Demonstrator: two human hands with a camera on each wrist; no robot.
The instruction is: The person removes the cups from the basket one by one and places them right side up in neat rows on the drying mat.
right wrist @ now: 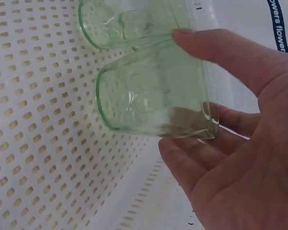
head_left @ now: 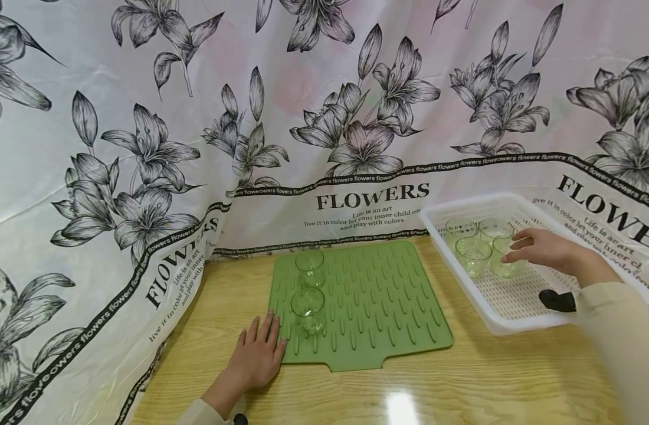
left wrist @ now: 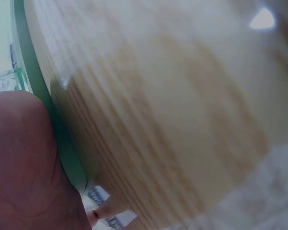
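My right hand (head_left: 544,254) is over the white basket, with thumb and fingers round a pale green drinking glass (right wrist: 153,96). In the right wrist view the thumb lies along one side of this glass and the fingers (right wrist: 182,158) on the other. Close beside it in the basket stands another green glass (right wrist: 129,21), and the head view shows several there in a cluster. My left hand (head_left: 258,354) lies flat, fingers spread, at the left edge of the green ribbed mat (head_left: 367,301). Two clear glasses, a front glass (head_left: 308,310) and a back glass (head_left: 310,268), stand on the mat's left side.
The perforated white plastic basket (head_left: 494,323) sits on the wooden table (head_left: 494,378) to the right of the mat. Behind and along the sides hangs a white flower-printed curtain (head_left: 282,118), its lower part meeting the table's back edge.
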